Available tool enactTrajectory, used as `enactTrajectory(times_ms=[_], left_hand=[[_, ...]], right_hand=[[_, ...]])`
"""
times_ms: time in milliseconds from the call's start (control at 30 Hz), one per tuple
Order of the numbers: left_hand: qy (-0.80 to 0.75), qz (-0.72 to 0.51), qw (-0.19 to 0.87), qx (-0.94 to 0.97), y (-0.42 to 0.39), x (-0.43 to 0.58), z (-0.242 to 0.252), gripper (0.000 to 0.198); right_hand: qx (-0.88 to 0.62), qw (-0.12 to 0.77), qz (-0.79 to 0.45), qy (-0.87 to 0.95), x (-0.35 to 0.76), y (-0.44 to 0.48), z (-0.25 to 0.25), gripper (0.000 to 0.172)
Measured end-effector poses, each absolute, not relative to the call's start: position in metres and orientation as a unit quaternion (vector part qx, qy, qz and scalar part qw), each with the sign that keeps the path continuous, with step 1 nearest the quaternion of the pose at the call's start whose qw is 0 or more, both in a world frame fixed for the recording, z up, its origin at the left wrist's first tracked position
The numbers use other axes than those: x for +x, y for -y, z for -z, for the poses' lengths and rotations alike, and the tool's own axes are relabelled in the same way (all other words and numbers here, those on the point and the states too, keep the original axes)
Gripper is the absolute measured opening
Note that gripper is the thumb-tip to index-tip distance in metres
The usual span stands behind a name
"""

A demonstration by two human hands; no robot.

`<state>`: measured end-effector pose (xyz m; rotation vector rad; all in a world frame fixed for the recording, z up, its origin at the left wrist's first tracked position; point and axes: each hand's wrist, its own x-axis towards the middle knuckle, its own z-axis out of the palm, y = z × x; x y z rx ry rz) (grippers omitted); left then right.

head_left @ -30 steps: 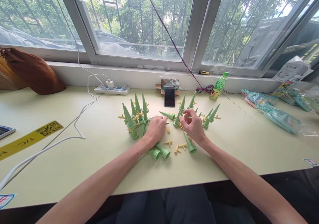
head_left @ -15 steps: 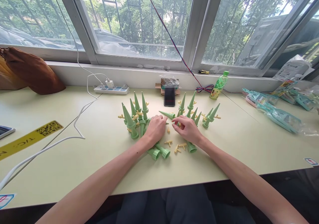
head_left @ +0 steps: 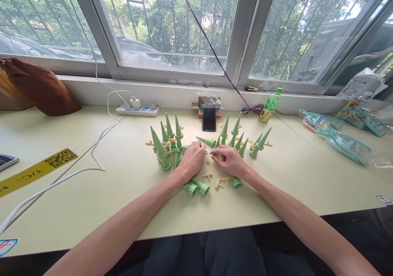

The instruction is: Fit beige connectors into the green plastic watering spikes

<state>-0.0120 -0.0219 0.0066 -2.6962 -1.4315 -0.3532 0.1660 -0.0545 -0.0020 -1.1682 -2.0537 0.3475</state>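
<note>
My left hand (head_left: pixel 193 158) is closed, back up, above lying green spikes. A thin green spike tip (head_left: pixel 206 152) juts out by its fingertips; the rest is hidden under the hand. My right hand (head_left: pixel 231 160) pinches thumb and forefinger together, facing the left hand with a narrow gap between. What sits in that pinch is too small to make out. Between and below the hands lie small yellow valve pieces (head_left: pixel 208 176). Hollow green spikes (head_left: pixel 202 188) lie by my left wrist, and another open-ended spike (head_left: pixel 237 182) lies under my right wrist. One more spike (head_left: pixel 206 141) lies beyond the hands.
Upright green spikes with yellow valves stand at left (head_left: pixel 159 149) and right (head_left: pixel 235 128). Behind are a dark phone-like object (head_left: pixel 209 118), a power strip (head_left: pixel 138 110) and a drink bottle (head_left: pixel 270 105). Wrapped teal items (head_left: pixel 344 143) lie far right; a white cable (head_left: pixel 97 157) crosses the left.
My right hand's fingertips have shifted slightly left and drawn closer together, nearer the left hand. The left hand has hardly moved.
</note>
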Motion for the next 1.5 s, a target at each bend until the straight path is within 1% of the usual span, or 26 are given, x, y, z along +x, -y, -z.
enactTrajectory(times_ms=[333,467,933,1100,1233,1500], left_hand=[[0.457,0.125,0.022,-0.88,0.0228,-0.0129,-0.0067,0.028],[0.448,0.139,0.023,-0.883,0.0204,-0.0133,-0.0027,0.023],[0.426,0.136,0.03,-0.894,0.0219,-0.0111,-0.0031,0.02],[0.413,0.14,0.026,-0.9,0.0234,-0.0116,-0.0054,0.019],[0.381,0.171,0.021,-0.908,0.0217,-0.0131,-0.0045,0.018],[0.335,0.202,0.046,-0.919,0.0177,-0.0145,-0.0045,0.022]], right_hand=[[-0.462,0.358,-0.126,0.802,0.1639,0.0562,0.0005,0.022],[-0.469,0.356,-0.122,0.799,0.1633,0.0563,0.0003,0.023],[-0.471,0.361,-0.119,0.796,0.1639,0.0555,0.0017,0.024],[-0.467,0.361,-0.116,0.799,0.1642,0.0552,0.0027,0.022],[-0.459,0.367,-0.111,0.801,0.1649,0.0545,0.0041,0.021],[-0.45,0.368,-0.105,0.807,0.1651,0.0536,0.0048,0.017]])
